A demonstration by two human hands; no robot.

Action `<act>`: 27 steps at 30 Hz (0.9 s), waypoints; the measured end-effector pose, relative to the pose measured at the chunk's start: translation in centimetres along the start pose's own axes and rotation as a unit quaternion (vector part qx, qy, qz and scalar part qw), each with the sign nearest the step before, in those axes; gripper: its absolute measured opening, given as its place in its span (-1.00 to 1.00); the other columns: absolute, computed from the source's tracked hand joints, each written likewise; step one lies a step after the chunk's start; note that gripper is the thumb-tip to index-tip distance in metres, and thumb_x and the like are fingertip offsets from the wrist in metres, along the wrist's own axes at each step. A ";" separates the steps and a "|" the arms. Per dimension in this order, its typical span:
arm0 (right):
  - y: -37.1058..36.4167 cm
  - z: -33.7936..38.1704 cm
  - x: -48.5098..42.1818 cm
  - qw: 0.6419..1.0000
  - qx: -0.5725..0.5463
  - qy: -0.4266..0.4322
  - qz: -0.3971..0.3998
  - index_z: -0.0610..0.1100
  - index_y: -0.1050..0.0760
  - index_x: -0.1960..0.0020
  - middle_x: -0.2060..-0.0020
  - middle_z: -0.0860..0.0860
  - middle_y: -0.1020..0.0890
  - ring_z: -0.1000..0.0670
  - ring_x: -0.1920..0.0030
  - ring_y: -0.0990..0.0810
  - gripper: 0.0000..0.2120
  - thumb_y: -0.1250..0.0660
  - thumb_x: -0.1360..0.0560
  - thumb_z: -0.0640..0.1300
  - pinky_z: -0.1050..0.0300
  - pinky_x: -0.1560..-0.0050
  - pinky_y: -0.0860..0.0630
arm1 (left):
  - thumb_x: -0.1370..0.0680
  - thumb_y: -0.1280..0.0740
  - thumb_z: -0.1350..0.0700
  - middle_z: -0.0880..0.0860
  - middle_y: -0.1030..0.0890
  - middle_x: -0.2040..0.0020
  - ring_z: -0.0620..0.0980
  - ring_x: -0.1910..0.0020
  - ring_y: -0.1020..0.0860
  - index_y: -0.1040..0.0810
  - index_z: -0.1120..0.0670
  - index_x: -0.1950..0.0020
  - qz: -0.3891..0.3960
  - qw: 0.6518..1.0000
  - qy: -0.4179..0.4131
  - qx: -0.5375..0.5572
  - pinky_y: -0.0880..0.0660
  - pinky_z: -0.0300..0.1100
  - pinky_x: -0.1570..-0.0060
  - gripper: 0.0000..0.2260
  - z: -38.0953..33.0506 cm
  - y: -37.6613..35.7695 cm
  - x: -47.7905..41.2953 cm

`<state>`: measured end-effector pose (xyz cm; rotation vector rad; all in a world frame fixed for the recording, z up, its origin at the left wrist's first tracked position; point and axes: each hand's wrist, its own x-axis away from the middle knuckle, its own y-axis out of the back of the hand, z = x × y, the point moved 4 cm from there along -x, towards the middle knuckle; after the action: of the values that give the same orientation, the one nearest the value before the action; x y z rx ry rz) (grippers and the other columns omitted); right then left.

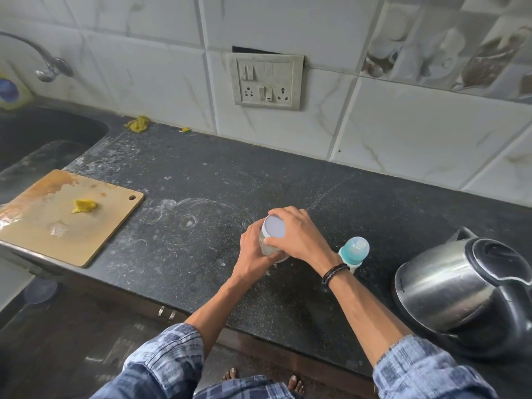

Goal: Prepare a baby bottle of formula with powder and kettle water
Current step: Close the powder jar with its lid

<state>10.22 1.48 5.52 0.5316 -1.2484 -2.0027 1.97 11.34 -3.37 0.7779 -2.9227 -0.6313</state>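
A dark speckled tabletop (201, 174) runs along a tiled wall, with a sink (43, 133) set into its left end. A wooden cutting board (95, 226) lies at the tabletop's near left edge, partly over the sink's rim. A steel kettle (460, 292) with a black lid and handle stands at the right, close to the front edge.

Near the middle, both hands grip a clear jar (266, 246). The left hand (253, 251) wraps around its glass body from the left. The right hand (299, 234) curls its fingers and thumb around the white lid (275, 227) from above. The jar tilts slightly toward the camera; I cannot tell whether its base touches the tabletop.

The baby bottle (355, 249), capped in pale blue, stands upright just beside the right wrist, between jar and kettle. A small yellow scrap (84, 205) lies on the cutting board.
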 end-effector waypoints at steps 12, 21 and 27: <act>0.4 0.1 -0.3 0.999 0.022 -0.039 0.012 0.01 -0.35 -0.50 -0.37 -0.07 -0.46 -0.09 -0.34 -0.40 -0.26 -0.50 -0.44 0.25 0.00 -0.27 -0.46 | -0.33 -0.46 -0.31 -0.15 -0.37 -0.33 -0.15 -0.30 -0.28 -0.29 -0.22 -0.43 0.003 1.000 -0.006 0.000 -0.30 0.06 -0.37 -0.28 0.5 -0.2 -0.2; 0.8 0.2 0.1 0.996 0.042 -0.056 0.049 -0.01 -0.29 -0.55 -0.42 -0.08 -0.42 -0.11 -0.39 -0.38 -0.25 -0.48 -0.49 0.19 -0.03 -0.34 -0.44 | -0.31 -0.47 -0.30 -0.41 -0.28 -0.26 -0.50 -0.27 -0.17 -0.24 -0.42 -0.31 0.005 1.000 -0.019 -0.006 -0.25 0.00 -0.36 -0.35 -0.1 0.1 -0.1; 0.9 0.1 0.5 0.996 0.043 -0.073 0.038 -0.04 -0.29 -0.55 -0.42 -0.09 -0.42 -0.10 -0.40 -0.39 -0.28 -0.48 -0.51 0.15 -0.01 -0.32 -0.46 | -0.32 -0.52 -0.26 -0.23 -0.35 -0.30 -0.18 -0.28 -0.26 -0.25 -0.40 -0.35 0.003 1.000 -0.005 0.005 -0.29 0.05 -0.38 -0.31 0.0 0.1 0.0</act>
<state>10.10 0.88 6.38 0.3783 -1.4282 -1.9592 1.90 11.38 -3.36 0.7704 -2.9393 -0.6219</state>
